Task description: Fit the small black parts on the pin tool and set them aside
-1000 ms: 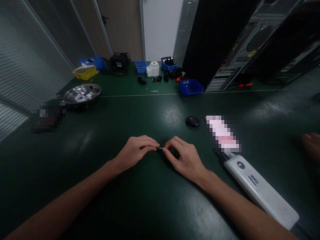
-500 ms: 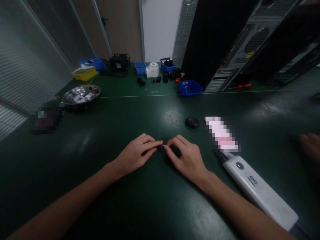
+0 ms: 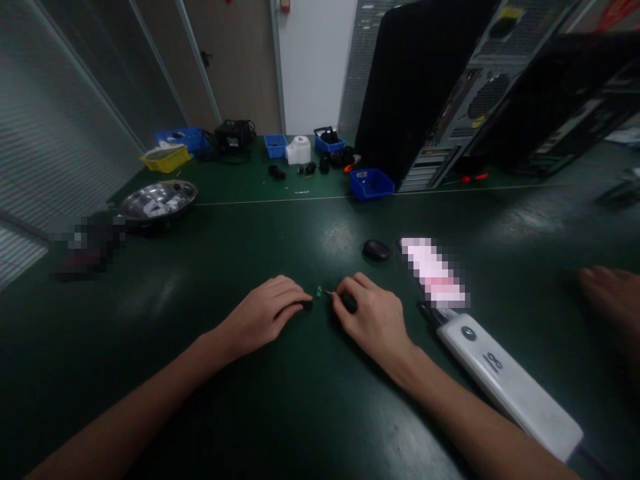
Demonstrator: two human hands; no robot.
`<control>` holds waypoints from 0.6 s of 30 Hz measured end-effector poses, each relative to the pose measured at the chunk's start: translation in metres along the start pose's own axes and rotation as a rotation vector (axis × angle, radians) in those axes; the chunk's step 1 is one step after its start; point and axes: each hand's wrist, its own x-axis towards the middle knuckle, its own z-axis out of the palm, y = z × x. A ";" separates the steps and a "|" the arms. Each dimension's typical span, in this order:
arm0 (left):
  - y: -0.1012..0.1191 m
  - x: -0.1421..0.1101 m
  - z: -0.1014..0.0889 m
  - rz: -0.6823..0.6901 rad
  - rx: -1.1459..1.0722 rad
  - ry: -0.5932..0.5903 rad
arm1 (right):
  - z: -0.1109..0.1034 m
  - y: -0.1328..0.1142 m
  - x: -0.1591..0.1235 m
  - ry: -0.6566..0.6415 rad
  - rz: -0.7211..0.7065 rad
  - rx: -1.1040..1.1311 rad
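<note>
My left hand (image 3: pixel 267 308) pinches a small black piece (image 3: pixel 307 305) between thumb and fingertips, low over the green tabletop. Just beyond its fingertips lies a tiny green piece (image 3: pixel 319 291), possibly a circuit board; it is too small to make out clearly. From the right comes my right hand (image 3: pixel 373 313), its fingers closed around a dark-handled tool (image 3: pixel 349 302). The tool's thin metal tip points left at the green piece, a small gap apart. Most of the handle is hidden inside the hand. A black computer mouse (image 3: pixel 377 250) sits past the right hand.
A white power strip (image 3: pixel 510 380) and a blurred-out phone-like object (image 3: pixel 435 273) lie on the right. Another person's hand (image 3: pixel 610 293) rests at the far right. Further back stand a metal bowl (image 3: pixel 160 200), a blue bin (image 3: pixel 371 185) and a black computer tower (image 3: pixel 415 87).
My hands have drawn slightly apart, and the green piece now shows between them. The black piece at my left fingertips has come into sight. The whole view has shifted a little.
</note>
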 end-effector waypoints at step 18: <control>-0.043 -0.045 -0.038 -0.141 0.102 0.100 | 0.003 0.001 0.001 -0.016 0.044 0.084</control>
